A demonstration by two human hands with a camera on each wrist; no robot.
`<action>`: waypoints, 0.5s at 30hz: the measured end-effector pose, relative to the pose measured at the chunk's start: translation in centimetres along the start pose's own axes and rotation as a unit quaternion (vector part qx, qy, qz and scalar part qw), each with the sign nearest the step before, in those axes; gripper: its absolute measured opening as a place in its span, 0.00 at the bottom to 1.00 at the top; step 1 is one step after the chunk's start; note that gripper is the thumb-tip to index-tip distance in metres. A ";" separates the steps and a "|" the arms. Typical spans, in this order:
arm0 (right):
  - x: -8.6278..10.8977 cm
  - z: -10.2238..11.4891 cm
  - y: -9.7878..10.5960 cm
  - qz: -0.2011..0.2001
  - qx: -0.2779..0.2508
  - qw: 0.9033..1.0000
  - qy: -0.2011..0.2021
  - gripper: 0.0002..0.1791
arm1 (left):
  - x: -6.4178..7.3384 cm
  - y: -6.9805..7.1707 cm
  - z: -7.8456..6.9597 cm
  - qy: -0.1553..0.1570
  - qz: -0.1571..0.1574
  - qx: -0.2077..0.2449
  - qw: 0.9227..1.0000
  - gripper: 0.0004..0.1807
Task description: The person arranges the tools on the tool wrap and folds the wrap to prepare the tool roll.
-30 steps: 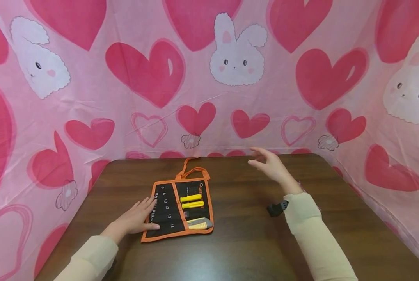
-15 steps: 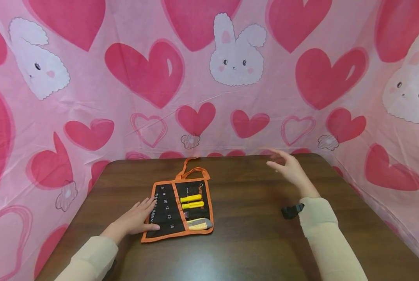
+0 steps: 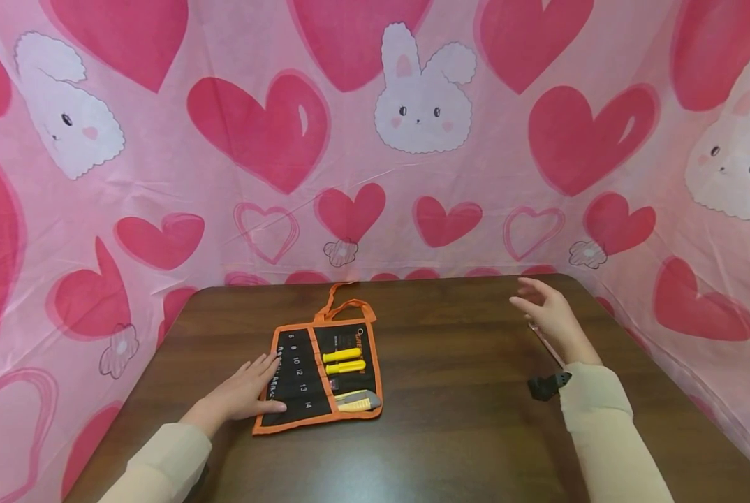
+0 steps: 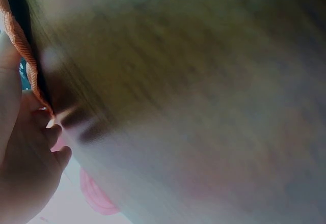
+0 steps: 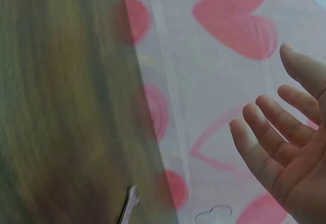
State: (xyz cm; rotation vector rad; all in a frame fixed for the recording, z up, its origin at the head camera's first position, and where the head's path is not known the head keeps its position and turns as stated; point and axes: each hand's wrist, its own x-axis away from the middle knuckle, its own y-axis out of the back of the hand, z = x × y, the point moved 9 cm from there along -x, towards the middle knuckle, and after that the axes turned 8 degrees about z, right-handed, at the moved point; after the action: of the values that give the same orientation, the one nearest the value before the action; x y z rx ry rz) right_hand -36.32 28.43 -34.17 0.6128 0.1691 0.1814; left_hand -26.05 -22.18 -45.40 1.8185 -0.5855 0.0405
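A black tool roll (image 3: 293, 381) with orange trim lies unrolled on the table, its left pockets printed with numbers. My left hand (image 3: 239, 388) rests on its left edge, fingers straight. Two yellow screwdriver handles (image 3: 343, 360) and a yellow-grey utility knife (image 3: 357, 401) stick out of the right-hand pockets, beside a small item too indistinct to name. Above the table at the right, my right hand (image 3: 551, 314) hovers with loosely bent fingers and holds nothing. Below it lies a metal wrench (image 5: 131, 199), mostly hidden by the wrist in the head view.
The brown wooden table (image 3: 438, 433) is enclosed by a pink cloth (image 3: 362, 168) with hearts and rabbits at the back and sides. Orange ties (image 3: 350, 306) trail from the tool roll's far edge. A black wrist camera (image 3: 547, 386) hangs at the right sleeve.
My right hand has moved to the right and slightly nearer, and part of the wrench shows beside it. My left hand and the tool roll have stayed put.
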 end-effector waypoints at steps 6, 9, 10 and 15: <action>0.4 -3.3 0.7 -0.016 -0.022 1.000 -0.010 0.35 | 0.0 0.0 0.0 -0.002 -0.001 0.002 1.000 0.55; 0.7 -4.4 1.0 -0.021 -0.025 0.999 -0.017 0.35 | 0.1 0.0 0.0 -0.002 -0.002 0.003 1.000 0.55; 0.9 -4.8 1.1 -0.023 -0.029 0.999 -0.020 0.35 | 0.1 0.0 0.0 -0.002 -0.002 0.003 1.000 0.55; 1.8 -5.6 1.2 -0.019 -0.021 0.999 -0.043 0.34 | 0.0 0.0 0.0 -0.001 -0.002 0.001 1.000 0.55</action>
State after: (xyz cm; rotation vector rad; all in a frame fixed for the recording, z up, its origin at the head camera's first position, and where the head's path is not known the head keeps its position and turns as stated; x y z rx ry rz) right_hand -35.85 32.92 -38.12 0.5743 0.0931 0.1219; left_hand -26.03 -22.18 -45.37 1.8220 -0.5832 0.0351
